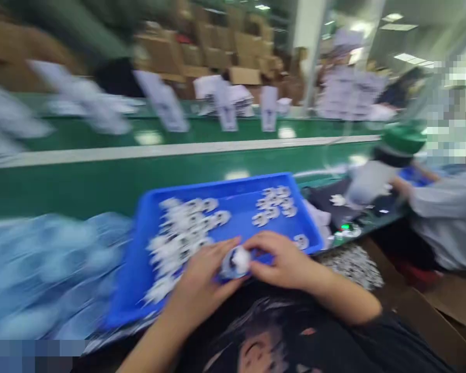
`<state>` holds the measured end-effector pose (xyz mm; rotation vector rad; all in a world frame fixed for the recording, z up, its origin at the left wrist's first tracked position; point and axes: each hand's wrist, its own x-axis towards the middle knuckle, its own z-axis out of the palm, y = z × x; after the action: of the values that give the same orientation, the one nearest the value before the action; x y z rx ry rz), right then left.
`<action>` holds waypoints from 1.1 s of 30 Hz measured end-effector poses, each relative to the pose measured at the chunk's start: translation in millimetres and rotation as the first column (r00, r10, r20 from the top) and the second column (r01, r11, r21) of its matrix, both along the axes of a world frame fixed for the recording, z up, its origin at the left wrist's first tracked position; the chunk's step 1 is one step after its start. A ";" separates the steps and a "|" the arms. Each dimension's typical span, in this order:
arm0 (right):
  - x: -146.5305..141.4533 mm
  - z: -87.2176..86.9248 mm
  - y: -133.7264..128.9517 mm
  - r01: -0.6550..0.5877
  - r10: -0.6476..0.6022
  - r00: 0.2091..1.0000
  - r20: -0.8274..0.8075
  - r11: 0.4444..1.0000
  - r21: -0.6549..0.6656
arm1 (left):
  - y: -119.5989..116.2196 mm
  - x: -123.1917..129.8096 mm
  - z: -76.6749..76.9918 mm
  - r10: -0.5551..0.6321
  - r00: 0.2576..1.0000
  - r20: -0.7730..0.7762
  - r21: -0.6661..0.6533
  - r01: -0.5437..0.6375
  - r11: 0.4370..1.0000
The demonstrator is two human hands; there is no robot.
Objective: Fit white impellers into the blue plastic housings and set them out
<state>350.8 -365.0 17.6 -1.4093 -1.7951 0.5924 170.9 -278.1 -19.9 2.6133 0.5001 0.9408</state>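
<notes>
Over the near edge of a blue tray (pixel 225 190), my left hand (pixel 198 280) is closed around a small round bluish-clear part (pixel 227 268). A white plastic piece (pixel 241 259) sits at the end of that part. Thumb and forefinger of my right hand (pixel 283 261) pinch the white piece from the other side. Blur hides how the two fit together. Many white toothed plastic pieces (pixel 178 228) are heaped at the tray's left, and a smaller group of white ring-like pieces (pixel 275 202) lies at its right.
Bluish clear domed parts (pixel 62 269) cover the left side. Behind the tray runs a green conveyor belt (pixel 81 184) with a pale rail. At right are a green-capped bottle (pixel 384 160), a heap of small parts (pixel 355 267) and a co-worker's sleeve (pixel 442 202). Cardboard boxes (pixel 163 54) stand behind.
</notes>
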 end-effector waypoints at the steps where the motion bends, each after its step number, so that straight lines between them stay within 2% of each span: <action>1: 4.1 -4.2 1.4 -0.035 0.036 0.999 -0.023 0.999 0.021 | -5.0 -3.8 1.8 0.020 0.999 -0.050 0.012 -0.019 1.000; 3: 10.6 -15.2 8.5 -0.085 0.087 0.995 -0.046 0.995 0.051 | -7.0 0.4 0.5 0.071 0.995 -0.064 0.026 -0.070 0.997; 6: 9.2 -26.9 17.4 -0.054 0.040 0.994 0.105 0.989 0.135 | -6.8 11.0 -4.3 0.119 0.992 -0.032 0.078 -0.116 0.990; 9: 1.9 -30.0 23.1 -0.049 0.019 0.984 0.178 0.986 0.162 | -14.1 14.9 -3.5 0.176 0.984 0.029 0.134 -0.178 0.975; 13: 1.8 -30.4 27.4 -0.035 0.002 0.981 0.194 0.985 0.169 | -17.5 12.0 -0.6 0.247 0.966 0.069 0.114 -0.254 0.960; 19: 16.3 -21.7 10.6 -0.159 0.136 0.982 0.134 0.972 0.175 | -3.5 2.3 3.0 0.183 0.982 -0.056 0.024 -0.182 0.983; 23: 13.4 -22.3 9.6 -0.033 -0.024 0.982 0.188 0.954 0.296 | -1.1 7.0 3.3 0.133 0.991 -0.016 0.080 -0.131 0.988; 25: 9.4 -25.5 13.9 -0.004 -0.081 0.958 0.275 0.955 0.295 | -3.5 12.3 1.6 0.158 0.987 0.002 0.128 -0.157 0.979; 28: 5.7 -28.0 19.2 0.003 -0.097 0.928 0.359 0.968 0.252 | -8.2 17.7 -0.4 0.185 0.983 -0.007 0.205 -0.180 0.962; 31: 8.0 -23.7 21.1 -0.075 -0.021 0.930 0.366 0.966 0.247 | -9.7 17.0 2.3 0.181 0.983 -0.038 0.191 -0.171 0.967; 33: 12.0 -19.1 22.3 -0.185 0.064 0.912 0.406 0.946 0.265 | -7.7 14.0 7.0 0.138 0.985 -0.108 0.054 -0.132 0.990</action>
<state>362.8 -342.7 -1.5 -1.2693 -2.1981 0.0864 184.9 -285.8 -12.9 2.7134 0.6998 0.8589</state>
